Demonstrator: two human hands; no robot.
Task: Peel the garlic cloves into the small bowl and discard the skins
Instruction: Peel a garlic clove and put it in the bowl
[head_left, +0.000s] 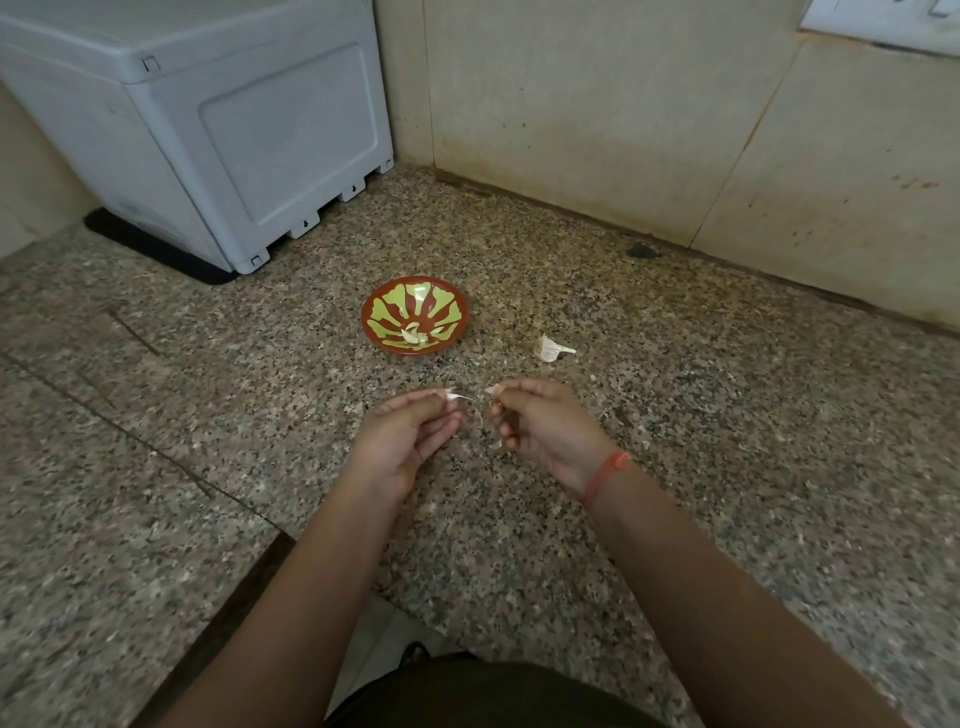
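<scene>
left hand (410, 436) pinched thin white skin strip (460, 397) | right hand (545, 428) pinched pale garlic clove (492, 389) just beside it | small red-and-green patterned bowl (410, 299) beyond held peeled cloves (415, 336) | white garlic piece (550, 349) lay right of bowl on speckled granite counter (675, 415)

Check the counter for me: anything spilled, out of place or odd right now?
Nothing spilled. The bowl sits upright with peeled cloves inside; a garlic piece lies loose on the counter to its right. Only oddity: a small dark blob at the wall's foot, too blurred to identify.
</scene>
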